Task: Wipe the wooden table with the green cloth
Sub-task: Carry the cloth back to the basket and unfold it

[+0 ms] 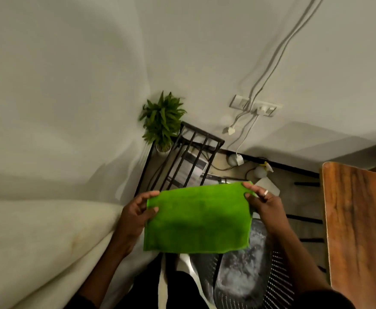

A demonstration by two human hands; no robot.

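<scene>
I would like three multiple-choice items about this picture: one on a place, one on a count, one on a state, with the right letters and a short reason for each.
1. Where is the wooden table in the view?
A. at the right edge
B. at the left edge
C. under the potted plant

2. How many hands hold the green cloth?
A. none
B. one
C. two

3. In what state is the green cloth?
A. crumpled into a ball
B. held spread out in the air
C. lying flat on the wooden table

Key:
1 A, the brown top fills the right side, apart from the potted plant in the corner.
2 C, the left hand and right hand each pinch an upper corner.
3 B, it hangs flat between the hands, not yet on the table.
</scene>
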